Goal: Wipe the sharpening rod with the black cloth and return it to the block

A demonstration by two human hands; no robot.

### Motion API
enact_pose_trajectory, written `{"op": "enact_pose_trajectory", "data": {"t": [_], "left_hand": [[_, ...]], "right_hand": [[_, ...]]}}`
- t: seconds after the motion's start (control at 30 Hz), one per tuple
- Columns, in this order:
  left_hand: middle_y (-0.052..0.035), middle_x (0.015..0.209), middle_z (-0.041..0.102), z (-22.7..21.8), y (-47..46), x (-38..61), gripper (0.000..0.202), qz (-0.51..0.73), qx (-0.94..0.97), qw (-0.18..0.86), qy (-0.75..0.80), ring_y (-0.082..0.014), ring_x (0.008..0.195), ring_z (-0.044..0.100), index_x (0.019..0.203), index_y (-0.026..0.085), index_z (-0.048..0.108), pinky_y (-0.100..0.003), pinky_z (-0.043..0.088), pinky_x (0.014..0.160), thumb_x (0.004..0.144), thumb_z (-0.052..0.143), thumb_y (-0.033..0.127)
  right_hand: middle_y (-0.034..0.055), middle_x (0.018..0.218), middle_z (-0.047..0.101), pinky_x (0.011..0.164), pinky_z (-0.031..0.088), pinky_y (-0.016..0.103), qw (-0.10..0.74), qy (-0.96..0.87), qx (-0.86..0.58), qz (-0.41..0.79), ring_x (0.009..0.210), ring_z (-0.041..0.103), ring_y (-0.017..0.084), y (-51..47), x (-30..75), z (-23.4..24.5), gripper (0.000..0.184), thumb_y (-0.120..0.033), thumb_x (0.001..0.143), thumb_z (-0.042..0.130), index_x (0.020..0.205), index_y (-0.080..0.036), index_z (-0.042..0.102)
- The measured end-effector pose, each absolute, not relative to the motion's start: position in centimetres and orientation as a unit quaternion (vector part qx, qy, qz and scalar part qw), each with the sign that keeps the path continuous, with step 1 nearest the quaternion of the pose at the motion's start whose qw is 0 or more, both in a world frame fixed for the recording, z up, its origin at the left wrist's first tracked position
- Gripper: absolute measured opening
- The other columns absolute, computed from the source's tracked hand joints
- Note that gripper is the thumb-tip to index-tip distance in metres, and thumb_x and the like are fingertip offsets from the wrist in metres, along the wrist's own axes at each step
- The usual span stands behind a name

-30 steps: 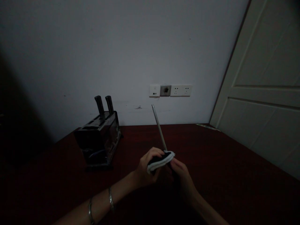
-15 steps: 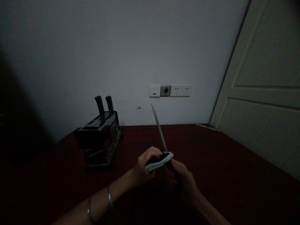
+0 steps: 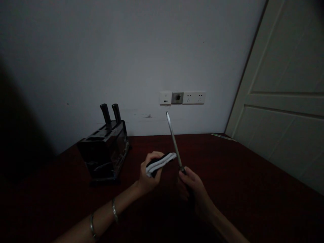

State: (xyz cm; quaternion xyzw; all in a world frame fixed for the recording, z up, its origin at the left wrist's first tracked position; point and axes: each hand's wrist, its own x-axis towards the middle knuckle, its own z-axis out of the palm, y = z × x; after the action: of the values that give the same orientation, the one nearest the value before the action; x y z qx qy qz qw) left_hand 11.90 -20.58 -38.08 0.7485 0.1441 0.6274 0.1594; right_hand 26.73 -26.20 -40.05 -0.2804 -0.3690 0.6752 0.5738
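My right hand (image 3: 191, 184) is closed round the dark handle of a sharpening steel (image 3: 174, 140), whose long metal rod points up and slightly left. My left hand (image 3: 150, 172) grips a folded black and white cloth (image 3: 160, 163) between thumb and fingers. The cloth is just left of the rod's lower part, with a small gap between them. Most of the steel's handle is hidden inside my right hand and in shadow.
A black knife block (image 3: 101, 152) with two black-handled knives (image 3: 110, 114) stands on the dark red table (image 3: 152, 143) to the left. Behind is a wall with sockets (image 3: 193, 98). A white panelled door (image 3: 283, 101) is on the right, and a thin strip (image 3: 222, 137) lies at the table's back right.
My left hand has drawn the cloth away from the base of the rod, left and slightly up. My right hand still holds the steel, whose rod has shifted a little right.
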Motion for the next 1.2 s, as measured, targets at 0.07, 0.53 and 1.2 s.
{"op": "enact_pose_trajectory", "data": {"t": [0.07,0.53,1.2], "left_hand": [[-0.0080,0.088,0.056,-38.0,-21.2,12.2,0.028,0.609,0.772,0.153,0.099,-0.0189,0.085,0.057,0.098,0.017,0.043,-0.034,0.048,0.072,0.073,0.050,0.008],[-0.0109,0.094,0.057,-38.3,-21.8,12.9,0.034,0.541,0.831,0.117,0.051,-0.0197,0.089,0.055,0.105,0.017,0.043,-0.034,0.048,0.074,0.072,0.050,0.011],[-0.0089,0.089,0.056,-39.2,-21.9,13.3,0.018,0.584,0.781,0.199,0.094,-0.0182,0.082,0.056,0.098,0.018,0.043,-0.033,0.046,0.071,0.080,0.045,0.020]], "right_hand": [[-0.0090,0.044,0.043,0.029,0.025,0.014,0.572,-0.378,-0.294,0.666,0.031,0.033,0.003,-26.3,26.7,-40.1,0.032,-0.040,0.069,0.066,0.068,-0.019,0.042],[-0.0011,0.067,0.057,0.051,0.040,0.018,0.609,-0.426,-0.301,0.598,0.055,0.049,0.008,-26.1,27.3,-40.7,0.025,-0.032,0.071,0.067,0.089,-0.017,0.060],[-0.0072,0.050,0.040,0.030,0.025,0.014,0.557,-0.369,-0.290,0.685,0.035,0.028,0.003,-27.0,27.1,-39.6,0.029,-0.042,0.071,0.063,0.079,-0.017,0.052]]}}
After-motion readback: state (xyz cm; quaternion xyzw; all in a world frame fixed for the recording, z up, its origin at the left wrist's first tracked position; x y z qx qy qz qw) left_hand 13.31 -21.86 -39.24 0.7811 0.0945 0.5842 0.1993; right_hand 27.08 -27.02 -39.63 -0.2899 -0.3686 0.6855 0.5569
